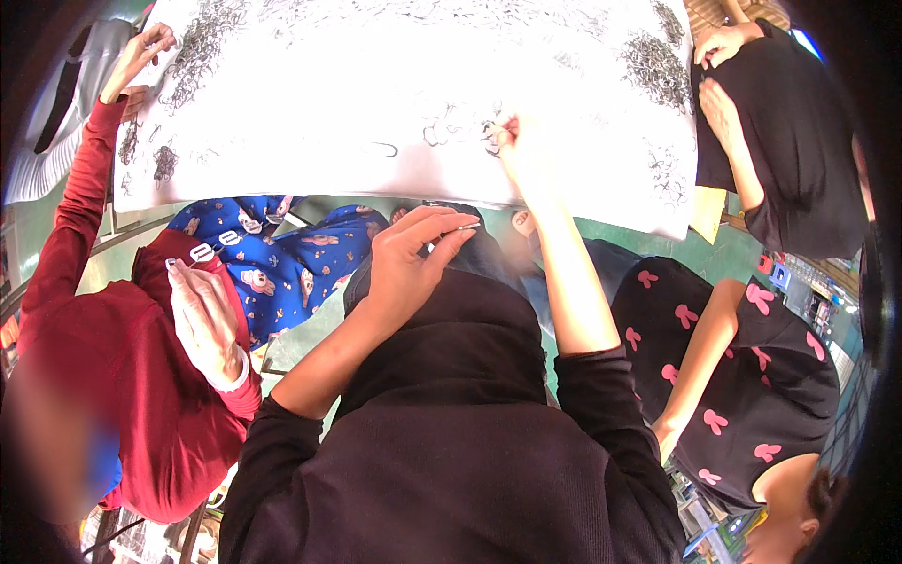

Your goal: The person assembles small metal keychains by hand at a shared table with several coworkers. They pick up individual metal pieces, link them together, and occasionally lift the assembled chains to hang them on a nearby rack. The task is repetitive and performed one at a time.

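Over my lap, in front of the table's near edge, my left hand (413, 258) is closed in a pinch. A small thin dark-and-silver piece (469, 226) sticks out from its fingertips; its kind is too small to make out. My right hand (515, 146) reaches onto the white tabletop (310, 103), thumb and finger closed at a black curved piece (491, 141). Just left of these fingers lies a small loose group of black curved pieces (440, 132). One separate black hook-shaped piece (385, 148) lies farther left.
Larger heaps of black curved pieces (658, 70) spread along the table's far and side parts. A person in a red sleeve (85, 179) sits at left, one in black (799, 141) at far right. Beside me at right sits a person in a pink-patterned black top (714, 376).
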The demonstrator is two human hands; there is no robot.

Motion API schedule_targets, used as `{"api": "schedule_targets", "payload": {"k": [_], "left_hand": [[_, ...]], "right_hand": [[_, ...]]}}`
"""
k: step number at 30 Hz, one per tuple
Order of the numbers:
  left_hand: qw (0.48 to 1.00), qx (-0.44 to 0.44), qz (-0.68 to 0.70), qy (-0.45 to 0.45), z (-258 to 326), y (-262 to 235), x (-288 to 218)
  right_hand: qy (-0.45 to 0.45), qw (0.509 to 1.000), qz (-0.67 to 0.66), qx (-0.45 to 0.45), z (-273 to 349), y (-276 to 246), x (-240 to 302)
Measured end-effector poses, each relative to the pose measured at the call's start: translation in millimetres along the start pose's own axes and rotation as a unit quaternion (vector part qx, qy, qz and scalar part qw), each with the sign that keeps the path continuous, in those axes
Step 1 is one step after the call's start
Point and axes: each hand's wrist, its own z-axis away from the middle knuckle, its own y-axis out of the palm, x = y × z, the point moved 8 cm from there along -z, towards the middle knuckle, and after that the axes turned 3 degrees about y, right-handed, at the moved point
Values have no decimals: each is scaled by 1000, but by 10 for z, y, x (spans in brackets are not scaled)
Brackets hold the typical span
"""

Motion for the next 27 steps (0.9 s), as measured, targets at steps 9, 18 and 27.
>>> {"api": "schedule_targets", "payload": {"k": [9, 18, 27], "left_hand": [[999, -32, 36, -23, 54, -28, 72], [999, 4, -6, 49, 8, 70, -70], [986, -81, -109, 99, -891, -82, 486]], "right_hand": [[96, 850, -517, 27, 1249, -766, 548], [9, 829, -554, -76, 1390, -779, 672], [-123, 883, -426, -153, 1514, -964, 694]]}}
